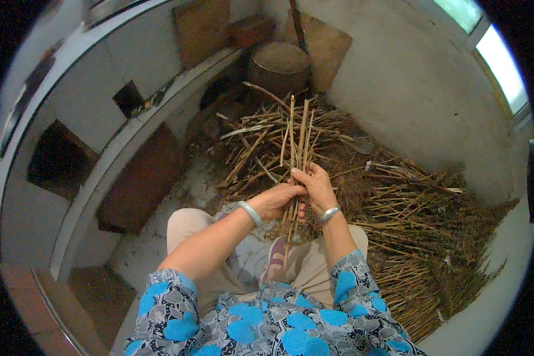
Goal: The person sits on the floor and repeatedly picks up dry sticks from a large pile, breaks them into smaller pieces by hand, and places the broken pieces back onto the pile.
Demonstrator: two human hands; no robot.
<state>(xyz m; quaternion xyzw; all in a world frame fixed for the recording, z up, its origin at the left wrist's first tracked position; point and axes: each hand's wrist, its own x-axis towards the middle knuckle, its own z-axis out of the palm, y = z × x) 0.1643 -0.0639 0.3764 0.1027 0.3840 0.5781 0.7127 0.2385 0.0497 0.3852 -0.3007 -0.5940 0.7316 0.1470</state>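
Note:
A small bundle of thin dry sticks stands roughly lengthwise in front of me, held in both hands. My left hand wraps the bundle from the left, a little lower than the other. On the right side, my right hand grips the same sticks, its thumb pressed along them. The lower ends of the sticks reach down towards my shoe. Just beyond my hands lies a loose heap of broken sticks, partly hidden behind the bundle.
A large pile of dry brushwood spreads along the right wall. At the back stands a round lidded container beside a leaning board. On the left runs a low tiled structure with dark openings and a reddish-brown panel.

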